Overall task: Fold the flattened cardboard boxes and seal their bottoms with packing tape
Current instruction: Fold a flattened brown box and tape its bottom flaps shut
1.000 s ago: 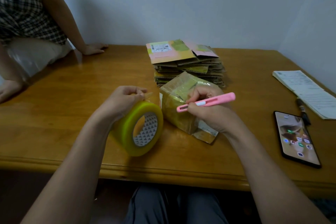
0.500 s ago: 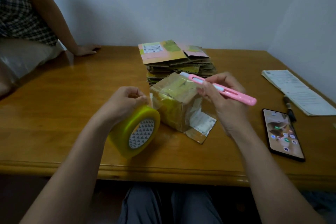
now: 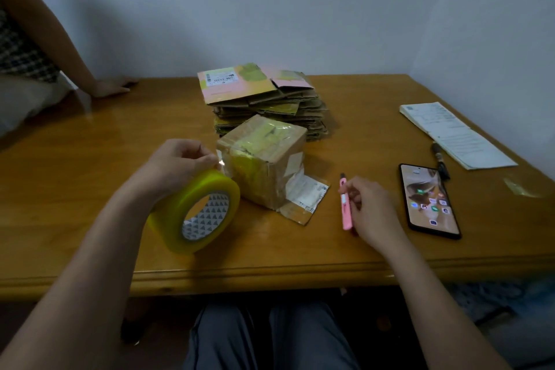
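Both bare forearms reach forward from the lower corners. The left hand hangs knuckles up, its fingers curled, thumb and fingertips pinched together at its right side, the wrist bent slightly down. The right hand lies low, back up, its fingers loosely curled and its fingertips pointing left. The two hands are well apart.

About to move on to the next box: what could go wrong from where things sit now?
1. The pink cutter lies at the right hand with its dark tip seemingly out; reaching past it could nick the fingers.
2. The left hand holds the tape roll by the folded box; whether the tape is cut free I cannot tell, so pulling away might drag the box.
3. The phone lies close to the cutter and could get scratched.
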`<state>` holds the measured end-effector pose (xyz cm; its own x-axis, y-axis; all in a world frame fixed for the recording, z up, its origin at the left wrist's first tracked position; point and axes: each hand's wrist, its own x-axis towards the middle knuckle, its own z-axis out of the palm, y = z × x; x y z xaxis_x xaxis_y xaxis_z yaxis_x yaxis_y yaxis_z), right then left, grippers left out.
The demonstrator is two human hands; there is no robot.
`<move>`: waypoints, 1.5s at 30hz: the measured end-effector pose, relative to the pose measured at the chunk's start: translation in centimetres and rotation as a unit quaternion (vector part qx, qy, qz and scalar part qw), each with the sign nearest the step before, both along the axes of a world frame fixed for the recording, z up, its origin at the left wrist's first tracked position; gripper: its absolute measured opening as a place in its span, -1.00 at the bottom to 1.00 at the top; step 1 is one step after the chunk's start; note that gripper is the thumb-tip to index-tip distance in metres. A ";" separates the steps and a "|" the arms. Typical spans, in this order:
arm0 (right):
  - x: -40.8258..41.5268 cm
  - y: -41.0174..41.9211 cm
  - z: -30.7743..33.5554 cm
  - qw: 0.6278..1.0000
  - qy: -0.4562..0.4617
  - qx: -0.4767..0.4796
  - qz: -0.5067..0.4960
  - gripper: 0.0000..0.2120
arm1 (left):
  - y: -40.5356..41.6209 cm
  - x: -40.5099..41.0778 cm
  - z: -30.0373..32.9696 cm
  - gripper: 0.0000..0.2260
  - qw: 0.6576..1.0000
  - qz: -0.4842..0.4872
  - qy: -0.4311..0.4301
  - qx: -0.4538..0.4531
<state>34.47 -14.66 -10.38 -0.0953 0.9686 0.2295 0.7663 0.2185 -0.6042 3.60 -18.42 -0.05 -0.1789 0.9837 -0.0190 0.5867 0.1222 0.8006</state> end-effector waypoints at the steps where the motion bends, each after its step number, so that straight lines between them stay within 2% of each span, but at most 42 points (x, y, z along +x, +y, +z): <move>1: -0.1 0.1 0.2 1.000 -0.018 -0.006 0.000 -0.69 | -0.1 -0.1 0.1 -0.83 1.000 -0.004 -0.001 0.001; 3: -0.4 0.0 0.8 0.998 -0.060 -0.024 -0.011 -0.69 | -0.4 -0.1 0.2 -0.83 1.000 -0.013 -0.002 0.003; 5: -1.0 -0.4 2.1 0.997 -0.072 -0.002 -0.024 -0.72 | -0.6 -0.1 0.2 -0.83 1.000 -0.022 -0.011 0.012; 8: -3.3 -2.2 5.0 0.999 0.024 0.031 0.033 -0.76 | -1.0 -0.1 0.2 -0.83 0.998 -0.030 -0.040 0.025; 11: -7.5 -4.8 7.1 0.978 0.125 -0.046 0.160 -0.86 | -1.5 -0.2 0.2 -0.82 0.996 -0.044 -0.063 0.038; 13: -10.3 -5.5 6.9 0.968 0.146 -0.075 0.189 -0.74 | -2.0 -0.4 0.3 -0.83 0.995 -0.056 -0.069 0.048; 16: -13.5 -5.4 6.7 0.965 0.183 -0.089 0.164 -0.64 | -2.8 -0.5 0.5 -0.86 0.993 -0.088 -0.054 0.049; 19: -15.3 -5.2 6.4 0.962 0.226 -0.083 0.128 -0.72 | -3.5 -0.9 0.8 -0.84 0.996 -0.085 -0.028 0.030; 23: -16.9 -5.3 5.6 0.973 0.208 0.008 0.097 -0.76 | -4.3 -1.4 0.8 -0.84 0.996 -0.058 0.051 0.046; 24: -17.2 -5.3 5.4 0.972 0.218 0.014 0.090 -0.76 | -4.5 -1.5 0.7 -0.80 0.994 -0.054 0.074 0.060; 27: -18.5 -5.4 4.3 0.964 0.258 0.013 0.063 -0.74 | -5.3 -3.3 -0.1 -0.27 0.993 0.016 0.059 0.105; 31: -21.0 -4.8 2.6 0.943 0.329 -0.050 0.007 -0.74 | -7.4 -8.4 -1.1 0.03 0.999 0.007 -0.036 0.029; 33: -22.5 -4.4 2.5 0.924 0.369 -0.098 -0.003 -0.75 | -7.9 -10.0 -2.6 -0.12 0.996 0.015 -0.079 0.025; 36: -25.0 -4.0 2.7 0.886 0.430 -0.177 0.004 -0.76 | -8.0 -11.2 -5.1 -0.47 0.985 0.073 -0.111 0.111; 38: -26.5 -3.6 2.7 0.873 0.440 -0.210 0.021 -0.77 | -7.7 -12.0 -5.6 -0.54 0.977 0.109 -0.049 0.177; 40: -27.5 -2.8 2.6 0.890 0.405 -0.207 0.027 -0.79 | -6.9 -13.0 -5.0 -0.48 0.970 0.109 0.089 0.200; 42: -27.7 -1.9 2.5 0.942 0.297 -0.153 0.017 -0.69 | -5.9 -13.9 -4.0 -0.41 0.955 0.103 0.226 0.160; 43: -27.6 -1.5 2.4 0.967 0.223 -0.123 0.017 -0.62 | -5.4 -14.1 -3.6 -0.40 0.949 0.097 0.269 0.132; 45: -27.5 -0.9 2.0 0.990 0.091 -0.107 0.019 -0.53 | -4.4 -14.0 -2.8 -0.36 0.945 0.070 0.307 0.090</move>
<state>6.98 -15.61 -8.39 -0.1079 0.9935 0.0358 0.6338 0.0965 -0.7675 -10.39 -22.80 -2.88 -0.2311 0.9265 0.2969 0.9353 0.1276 0.3300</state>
